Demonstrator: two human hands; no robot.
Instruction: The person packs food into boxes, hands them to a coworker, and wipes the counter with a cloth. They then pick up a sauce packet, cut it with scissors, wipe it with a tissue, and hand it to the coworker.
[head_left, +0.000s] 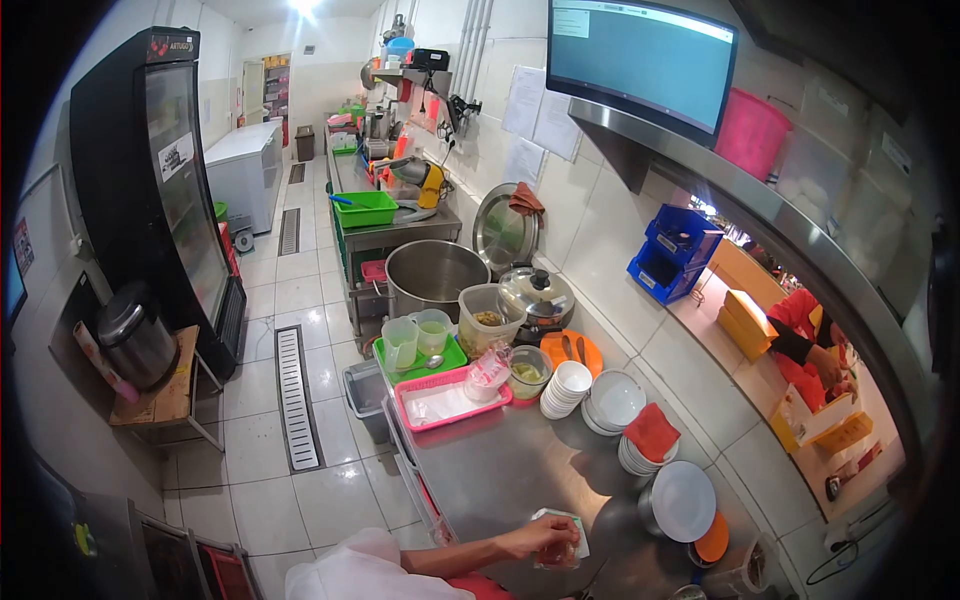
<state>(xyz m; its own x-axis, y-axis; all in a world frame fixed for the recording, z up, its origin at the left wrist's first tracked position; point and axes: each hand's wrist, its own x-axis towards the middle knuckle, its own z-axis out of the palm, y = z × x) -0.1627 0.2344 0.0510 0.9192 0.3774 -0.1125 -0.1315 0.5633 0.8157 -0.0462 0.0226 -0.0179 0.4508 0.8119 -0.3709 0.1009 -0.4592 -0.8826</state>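
At the bottom of the view, my left hand (548, 537) reaches in from a white sleeve over the steel counter (480, 470). Its fingers are pinched on a small clear packet (558, 556) with reddish-brown contents and a white, green-edged part. Beyond the hand stand stacked white bowls (566, 389) and a red cloth (652, 432) on a stack of small white dishes. Off to the right is a white plate (684, 500). My right hand is out of view.
A pink tray (452, 408), green tray (400, 372) with measuring jugs, and a large steel pot (437, 275) stand farther along. An orange plate (590, 350) holds cutlery. A screen (640, 60) hangs above a serving opening, where another person's arm (795, 345) shows. A tall fridge (125, 180) stands left.
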